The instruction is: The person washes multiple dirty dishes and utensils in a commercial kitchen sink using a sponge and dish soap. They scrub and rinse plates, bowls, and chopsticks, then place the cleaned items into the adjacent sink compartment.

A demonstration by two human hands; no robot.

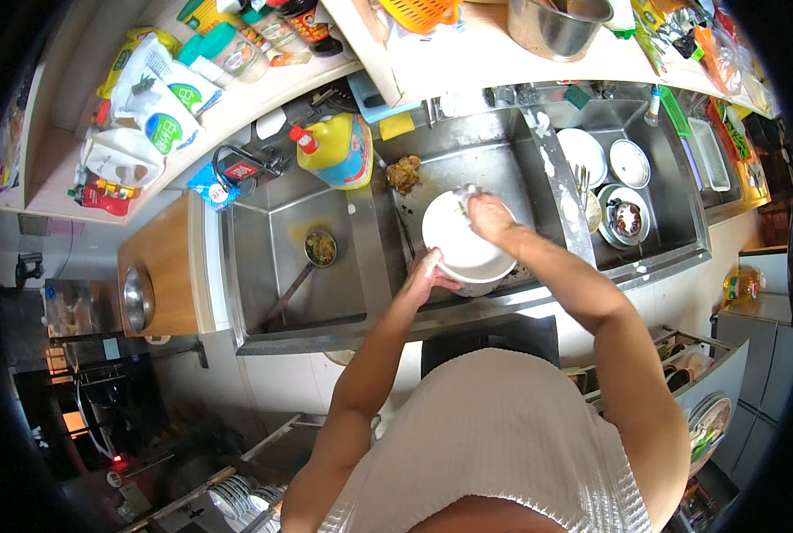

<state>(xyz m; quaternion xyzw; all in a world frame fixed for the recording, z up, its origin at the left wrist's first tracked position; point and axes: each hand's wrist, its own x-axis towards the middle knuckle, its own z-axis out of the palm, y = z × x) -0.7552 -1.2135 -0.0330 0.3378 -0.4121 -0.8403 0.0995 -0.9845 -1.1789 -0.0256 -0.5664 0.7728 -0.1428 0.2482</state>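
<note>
Over the middle basin of a steel sink (490, 143), my left hand (427, 274) grips the near left rim of a white bowl (460, 236). My right hand (492, 216) is at the bowl's far right rim, its fingers closed on a greyish scrubber (466, 194) that is partly hidden and blurred. The bowl is tilted, its inside facing up. A brown, crumpled clump (403, 174) lies at the basin's upper left. In the right basin are white plates (581, 156), a small bowl (629, 164) and some cutlery (581, 178).
The left basin holds a long-handled strainer (320, 249) with food scraps. A yellow detergent jug (338, 150) stands on the divider by a black faucet (246, 166). Beyond, a wooden shelf (290, 86) carries jars and packets, and a metal pot (560, 30) stands at the top.
</note>
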